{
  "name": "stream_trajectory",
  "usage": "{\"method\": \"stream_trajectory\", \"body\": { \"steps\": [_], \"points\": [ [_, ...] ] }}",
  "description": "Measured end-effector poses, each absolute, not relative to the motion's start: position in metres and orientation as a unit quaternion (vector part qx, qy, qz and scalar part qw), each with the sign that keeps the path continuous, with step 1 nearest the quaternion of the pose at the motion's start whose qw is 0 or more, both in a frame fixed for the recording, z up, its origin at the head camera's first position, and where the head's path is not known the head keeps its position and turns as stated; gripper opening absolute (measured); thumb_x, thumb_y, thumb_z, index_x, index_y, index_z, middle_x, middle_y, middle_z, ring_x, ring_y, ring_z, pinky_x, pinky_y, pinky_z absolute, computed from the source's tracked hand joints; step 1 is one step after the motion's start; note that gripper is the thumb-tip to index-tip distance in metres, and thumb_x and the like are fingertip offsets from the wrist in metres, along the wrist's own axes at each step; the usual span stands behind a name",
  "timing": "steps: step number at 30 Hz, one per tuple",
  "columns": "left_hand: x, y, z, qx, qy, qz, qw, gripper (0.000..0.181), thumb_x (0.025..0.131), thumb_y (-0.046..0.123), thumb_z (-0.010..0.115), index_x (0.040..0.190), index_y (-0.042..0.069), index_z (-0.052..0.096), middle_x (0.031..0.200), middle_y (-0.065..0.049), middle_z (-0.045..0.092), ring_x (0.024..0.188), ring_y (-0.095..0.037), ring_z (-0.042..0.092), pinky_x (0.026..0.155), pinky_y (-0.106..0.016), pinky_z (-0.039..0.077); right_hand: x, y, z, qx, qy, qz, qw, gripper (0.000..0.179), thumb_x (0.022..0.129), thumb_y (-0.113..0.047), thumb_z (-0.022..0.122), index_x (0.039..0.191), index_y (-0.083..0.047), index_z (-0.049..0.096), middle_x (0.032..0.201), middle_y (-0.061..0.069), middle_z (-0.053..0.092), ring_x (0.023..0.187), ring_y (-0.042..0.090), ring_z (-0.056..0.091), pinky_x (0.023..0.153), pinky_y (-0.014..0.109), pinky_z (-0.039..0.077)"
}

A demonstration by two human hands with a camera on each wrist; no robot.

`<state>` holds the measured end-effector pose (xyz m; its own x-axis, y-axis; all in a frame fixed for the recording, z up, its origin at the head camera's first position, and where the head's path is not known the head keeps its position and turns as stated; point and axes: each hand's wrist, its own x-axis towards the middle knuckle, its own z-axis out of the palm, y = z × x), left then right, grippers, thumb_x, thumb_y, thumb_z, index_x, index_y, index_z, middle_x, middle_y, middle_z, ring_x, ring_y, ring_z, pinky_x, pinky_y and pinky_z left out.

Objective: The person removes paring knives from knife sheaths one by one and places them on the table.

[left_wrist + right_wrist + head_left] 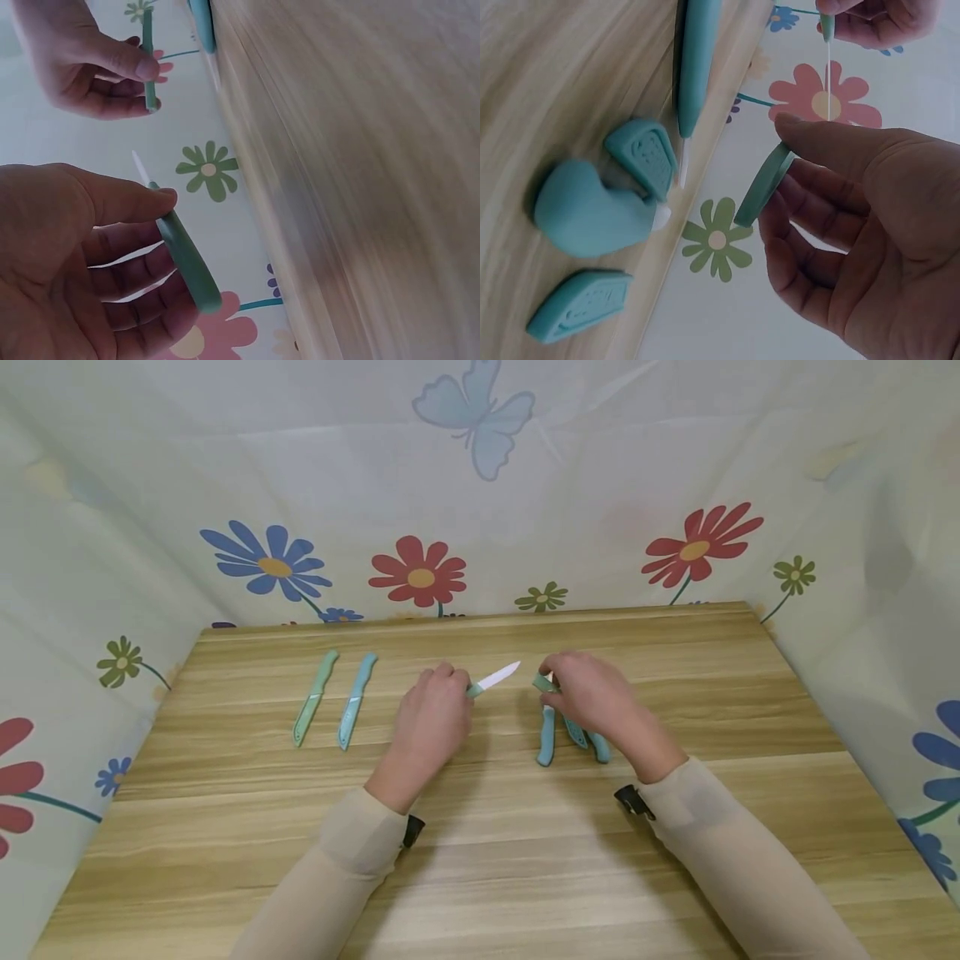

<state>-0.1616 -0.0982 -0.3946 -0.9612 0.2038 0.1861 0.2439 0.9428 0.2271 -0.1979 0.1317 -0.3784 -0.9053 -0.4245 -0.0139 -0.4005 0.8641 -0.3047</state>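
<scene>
My left hand [431, 714] grips a small knife by its green handle [187, 262], its pale blade [500, 675] pointing right and away, bare. Across from the tip, my right hand [600, 693] pinches a green knife sheath [765, 184] between thumb and fingers. Both are held above the table, with a gap between blade and sheath. Below the right hand lie two unsheathed blue knives, one [547, 737] left of the other [600, 747]. Two loose blue sheaths show beside them in the right wrist view, one [645, 154] between the knives and another [581, 304] lower down.
On the left of the wooden table [480, 877], a sheathed green knife [315, 697] and a sheathed blue knife [357, 700] lie side by side, roughly parallel. A flower-printed curtain [337, 460] surrounds the table's back and sides.
</scene>
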Motion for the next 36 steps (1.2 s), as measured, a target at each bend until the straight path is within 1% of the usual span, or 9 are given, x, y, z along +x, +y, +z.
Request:
{"method": "stream_trajectory", "body": {
  "steps": [7,13,15,19,22,25,30,33,36],
  "points": [
    [-0.164,-0.094,-0.396,-0.091,-0.982,-0.157,0.050,0.013,0.101,0.012,0.070,0.105,0.000,0.072,0.092,-0.008,0.061,0.081,-0.024,0.061,0.069,-0.042,0.059,-0.203,0.121,-0.380,-0.199,0.963,-0.164,0.077,0.045,0.098,-0.023,0.078,0.139,-0.007,0.067,0.103,0.007,0.073,0.091,0.023,0.068,0.078,0.042,0.056],
    [-0.168,-0.088,-0.396,-0.065,-0.980,-0.188,0.013,0.012,0.102,0.012,0.070,0.101,0.000,0.069,0.090,-0.009,0.060,0.076,-0.024,0.060,0.065,-0.039,0.055,-0.207,0.113,-0.380,-0.190,0.959,-0.188,0.094,0.043,0.099,-0.023,0.078,0.135,-0.004,0.067,0.086,0.003,0.070,0.076,0.019,0.065,0.073,0.039,0.055],
    [-0.169,-0.087,-0.396,-0.056,-0.979,-0.196,-0.002,0.013,0.102,0.012,0.069,0.101,0.000,0.067,0.089,-0.010,0.060,0.074,-0.024,0.060,0.064,-0.038,0.054,-0.208,0.110,-0.380,-0.181,0.958,-0.195,0.104,0.043,0.099,-0.024,0.078,0.135,-0.003,0.066,0.084,0.005,0.070,0.075,0.021,0.065,0.075,0.040,0.055],
    [-0.172,-0.082,-0.397,-0.045,-0.976,-0.210,-0.029,0.015,0.103,0.013,0.069,0.101,-0.001,0.065,0.087,-0.011,0.061,0.071,-0.024,0.060,0.060,-0.036,0.052,-0.210,0.102,-0.381,-0.159,0.960,-0.199,0.119,0.045,0.099,-0.025,0.077,0.134,0.001,0.064,0.110,0.015,0.074,0.096,0.029,0.070,0.090,0.044,0.056],
    [-0.174,-0.079,-0.400,-0.041,-0.975,-0.216,-0.040,0.014,0.101,0.011,0.070,0.100,-0.002,0.065,0.084,-0.011,0.062,0.068,-0.023,0.059,0.057,-0.034,0.051,-0.211,0.097,-0.383,-0.142,0.960,-0.204,0.127,0.046,0.099,-0.024,0.077,0.134,0.002,0.064,0.132,0.018,0.069,0.115,0.033,0.067,0.098,0.047,0.055],
    [-0.177,-0.076,-0.402,-0.036,-0.974,-0.220,-0.049,0.013,0.099,0.009,0.070,0.095,-0.002,0.064,0.080,-0.011,0.063,0.064,-0.022,0.058,0.054,-0.033,0.050,-0.212,0.093,-0.386,-0.127,0.961,-0.204,0.140,0.044,0.099,-0.024,0.077,0.134,0.001,0.064,0.134,0.017,0.068,0.116,0.033,0.066,0.099,0.047,0.055],
    [-0.180,-0.071,-0.403,-0.025,-0.971,-0.224,-0.074,0.017,0.100,0.010,0.070,0.088,0.001,0.063,0.075,-0.009,0.063,0.058,-0.019,0.055,0.050,-0.030,0.047,-0.212,0.088,-0.390,-0.115,0.963,-0.194,0.146,0.039,0.098,-0.022,0.078,0.127,0.001,0.066,0.125,0.015,0.070,0.107,0.031,0.067,0.094,0.045,0.056],
    [-0.182,-0.068,-0.405,-0.020,-0.971,-0.224,-0.084,0.017,0.100,0.009,0.068,0.085,0.002,0.063,0.073,-0.009,0.063,0.055,-0.018,0.055,0.047,-0.029,0.046,-0.212,0.085,-0.391,-0.112,0.965,-0.189,0.145,0.027,0.096,-0.018,0.078,0.111,0.000,0.067,0.103,0.012,0.069,0.087,0.025,0.064,0.077,0.038,0.055],
    [-0.184,-0.065,-0.407,-0.017,-0.972,-0.217,-0.089,0.018,0.100,0.009,0.067,0.084,0.002,0.063,0.073,-0.009,0.064,0.055,-0.018,0.056,0.046,-0.030,0.046,-0.212,0.082,-0.393,-0.107,0.964,-0.188,0.153,0.020,0.096,-0.016,0.078,0.095,-0.003,0.063,0.081,0.007,0.060,0.069,0.021,0.055,0.061,0.032,0.048]
  ]
}}
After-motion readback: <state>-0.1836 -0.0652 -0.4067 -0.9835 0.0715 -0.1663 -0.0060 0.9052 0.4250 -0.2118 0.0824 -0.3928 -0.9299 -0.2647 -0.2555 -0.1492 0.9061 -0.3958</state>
